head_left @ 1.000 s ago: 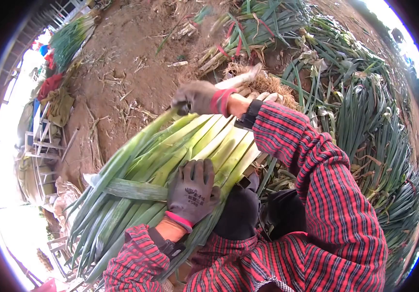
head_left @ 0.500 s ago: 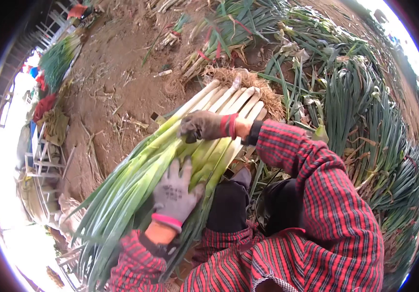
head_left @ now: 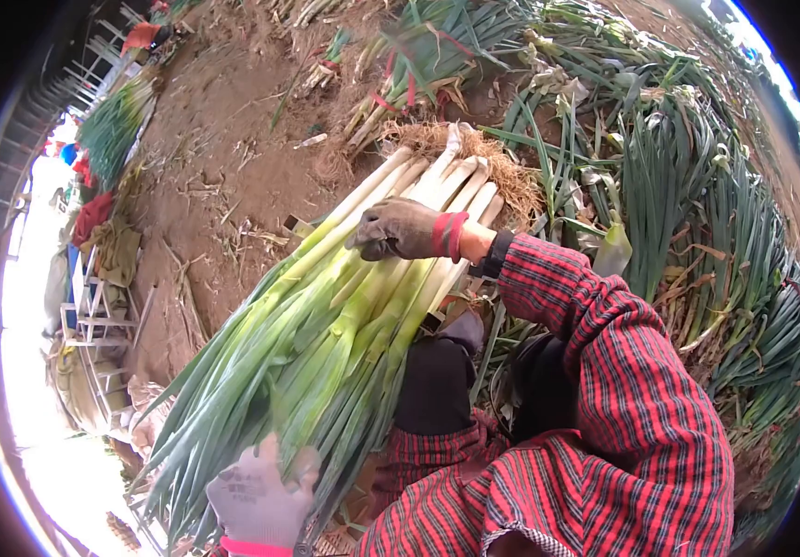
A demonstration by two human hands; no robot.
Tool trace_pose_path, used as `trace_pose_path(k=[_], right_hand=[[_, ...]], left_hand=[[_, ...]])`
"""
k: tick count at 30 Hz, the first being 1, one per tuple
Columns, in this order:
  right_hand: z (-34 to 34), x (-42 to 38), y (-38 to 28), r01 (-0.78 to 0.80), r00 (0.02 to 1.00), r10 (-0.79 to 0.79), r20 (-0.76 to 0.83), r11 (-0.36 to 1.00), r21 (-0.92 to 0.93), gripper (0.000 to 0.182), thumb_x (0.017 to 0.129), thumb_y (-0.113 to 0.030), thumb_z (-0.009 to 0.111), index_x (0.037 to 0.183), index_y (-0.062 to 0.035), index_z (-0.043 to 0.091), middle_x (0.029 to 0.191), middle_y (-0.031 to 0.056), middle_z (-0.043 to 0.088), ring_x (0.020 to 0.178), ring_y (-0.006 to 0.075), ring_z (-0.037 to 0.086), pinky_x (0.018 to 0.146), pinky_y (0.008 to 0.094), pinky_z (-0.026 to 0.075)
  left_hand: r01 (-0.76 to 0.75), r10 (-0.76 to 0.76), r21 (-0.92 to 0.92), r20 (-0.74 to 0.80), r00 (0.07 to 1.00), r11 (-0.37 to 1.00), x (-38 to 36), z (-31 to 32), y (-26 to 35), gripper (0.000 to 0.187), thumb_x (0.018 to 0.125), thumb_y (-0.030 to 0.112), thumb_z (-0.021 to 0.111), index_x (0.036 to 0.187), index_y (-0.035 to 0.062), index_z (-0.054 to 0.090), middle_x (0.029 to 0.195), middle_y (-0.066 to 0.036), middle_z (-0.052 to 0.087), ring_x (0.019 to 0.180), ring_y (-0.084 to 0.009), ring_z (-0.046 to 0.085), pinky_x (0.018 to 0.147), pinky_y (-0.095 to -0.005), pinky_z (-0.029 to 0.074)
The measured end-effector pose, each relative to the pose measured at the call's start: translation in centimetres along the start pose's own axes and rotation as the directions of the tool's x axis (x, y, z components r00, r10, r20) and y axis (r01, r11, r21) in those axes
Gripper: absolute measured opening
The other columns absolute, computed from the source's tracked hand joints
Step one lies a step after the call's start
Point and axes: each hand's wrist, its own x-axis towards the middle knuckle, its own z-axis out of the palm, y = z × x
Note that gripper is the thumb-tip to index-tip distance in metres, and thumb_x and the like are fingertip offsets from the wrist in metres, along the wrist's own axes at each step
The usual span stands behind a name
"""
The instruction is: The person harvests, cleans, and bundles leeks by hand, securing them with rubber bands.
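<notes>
A large bundle of leeks (head_left: 325,325) lies slanting before me, white stalks and roots at the upper right, green leaves fanning to the lower left. My right hand (head_left: 404,230), in a dark dirty glove with a red cuff, rests on the pale stalks with its fingers curled; what they grip, if anything, is hidden. Over the leaf ends at the bottom is my left hand (head_left: 265,492), in a grey glove with a pink cuff, its fingers spread and slightly blurred, holding nothing.
Heaps of leeks (head_left: 660,195) cover the right side. Tied leeks (head_left: 418,56) lie at the top on brown soil (head_left: 205,176). Another bunch (head_left: 117,125) is at the upper left. A white metal frame (head_left: 98,320) stands at the left, near a red cloth (head_left: 93,215).
My left hand has moved down and left, off the middle of the bundle to the leaf ends. My right hand has shifted slightly right and up over the stalks.
</notes>
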Motion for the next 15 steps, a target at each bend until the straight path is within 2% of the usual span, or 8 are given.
trace_pose_path(k=[1, 2, 4, 5, 7, 10, 12, 15], right_hand=[[0.0, 0.0, -0.4, 0.032, 0.998, -0.033, -0.051, 0.999, -0.011, 0.040, 0.079, -0.009, 0.064, 0.117, -0.0194, 0.067, 0.100, 0.0057, 0.063, 0.098, 0.0280, 0.060, 0.084, 0.0402, 0.048], [-0.2, 0.0, -0.8, 0.063, 0.993, -0.065, -0.098, 0.998, -0.026, 0.041, 0.078, -0.008, 0.063, 0.118, -0.0198, 0.067, 0.099, 0.0056, 0.063, 0.098, 0.0280, 0.060, 0.084, 0.0405, 0.048], [-0.2, -0.5, -1.3, 0.107, 0.981, -0.111, -0.159, 0.994, -0.034, 0.038, 0.079, -0.010, 0.062, 0.116, -0.0203, 0.068, 0.098, 0.0057, 0.062, 0.098, 0.0282, 0.059, 0.084, 0.0414, 0.048], [0.1, -0.9, -1.2, 0.095, 0.985, -0.098, -0.139, 0.995, -0.025, 0.036, 0.080, -0.012, 0.062, 0.115, -0.0203, 0.068, 0.097, 0.0056, 0.062, 0.097, 0.0281, 0.059, 0.084, 0.0410, 0.048], [0.7, -1.1, -0.8, 0.068, 0.991, -0.071, -0.110, 0.997, -0.023, 0.033, 0.081, -0.015, 0.062, 0.112, -0.0205, 0.070, 0.096, 0.0054, 0.062, 0.096, 0.0278, 0.059, 0.084, 0.0402, 0.047], [0.8, -0.1, -0.3, 0.086, 0.989, -0.094, -0.112, 0.994, -0.069, 0.026, 0.088, -0.025, 0.060, 0.111, -0.0204, 0.070, 0.090, 0.0056, 0.061, 0.093, 0.0263, 0.058, 0.083, 0.0389, 0.047], [0.3, 0.5, 0.0, 0.136, 0.980, -0.151, -0.130, 0.984, -0.119, 0.026, 0.089, -0.026, 0.062, 0.113, -0.0196, 0.070, 0.091, 0.0057, 0.062, 0.093, 0.0264, 0.059, 0.083, 0.0393, 0.047], [1.2, 0.4, 0.5, 0.124, 0.992, -0.122, -0.023, 0.972, 0.198, 0.028, 0.085, -0.024, 0.067, 0.112, -0.0186, 0.071, 0.096, 0.0054, 0.065, 0.095, 0.0270, 0.061, 0.084, 0.0388, 0.048]], left_hand=[[-0.048, 0.047, -0.136, -0.016, 0.999, 0.990, 0.4, -1.4, 1.0, 0.060, 0.070, 0.041, 0.077, 0.114, 0.0032, 0.062, 0.091, -0.012, 0.067, 0.075, -0.0325, 0.065, 0.072, -0.0419, 0.052], [-0.226, 0.207, -0.077, -0.205, 0.957, 0.971, 1.3, -1.4, 1.1, 0.059, 0.077, 0.045, 0.069, 0.118, 0.0040, 0.061, 0.101, -0.014, 0.065, 0.085, -0.0300, 0.064, 0.077, -0.0423, 0.052], [-0.463, 0.503, 0.208, -0.462, 0.730, 0.862, 5.0, -2.0, 1.7, 0.054, 0.085, 0.046, 0.061, 0.121, 0.0049, 0.060, 0.111, -0.016, 0.064, 0.097, -0.0280, 0.063, 0.083, -0.0418, 0.051], [-0.500, 0.643, 0.404, -0.506, 0.575, 0.766, 7.6, -2.6, 2.2, 0.050, 0.086, 0.042, 0.061, 0.120, 0.0050, 0.061, 0.110, -0.016, 0.064, 0.097, -0.0285, 0.063, 0.084, -0.0409, 0.050], [-0.553, 0.720, 0.462, -0.472, 0.509, 0.693, 13.6, -0.1, 1.8, 0.049, 0.087, 0.033, 0.061, 0.126, 0.0040, 0.056, 0.107, -0.017, 0.063, 0.098, -0.0323, 0.061, 0.086, -0.0411, 0.050], [-0.633, 0.617, 0.019, -0.251, 0.746, 0.774, 18.0, 4.8, 0.2, 0.053, 0.088, 0.027, 0.059, 0.134, 0.0024, 0.049, 0.109, -0.018, 0.061, 0.099, -0.0360, 0.060, 0.086, -0.0434, 0.050], [-0.596, 0.588, 0.044, -0.241, 0.772, 0.802, 17.3, 4.5, 0.3, 0.057, 0.088, 0.026, 0.058, 0.138, 0.0016, 0.044, 0.107, -0.020, 0.061, 0.098, -0.0371, 0.060, 0.086, -0.0446, 0.050], [-0.585, 0.599, 0.127, -0.202, 0.775, 0.801, 14.8, 4.7, 1.6, 0.059, 0.089, 0.024, 0.056, 0.140, 0.0005, 0.041, 0.102, -0.023, 0.061, 0.093, -0.0377, 0.060, 0.083, -0.0465, 0.049]])
